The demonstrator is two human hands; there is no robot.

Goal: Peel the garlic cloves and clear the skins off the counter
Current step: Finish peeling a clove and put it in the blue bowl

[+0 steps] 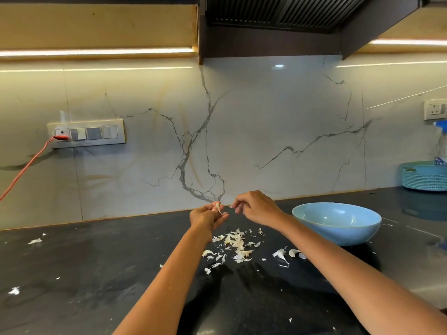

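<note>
My left hand [206,217] is raised above the black counter [96,274] and holds a pale garlic clove [219,207] between its fingertips. Just to its right, my right hand [256,209] pinches a tiny scrap of skin [231,206] between thumb and fingers. Below both hands lies a heap of white garlic skins [235,245]. An unpeeled clove [293,252] and another skin piece [280,253] lie right of the heap, near the bowl.
A light blue bowl [338,234] stands on the counter at the right. Stray skin bits [35,241] lie at the far left. A teal basket [425,176] sits at the back right. A red cable [26,165] hangs from the wall socket.
</note>
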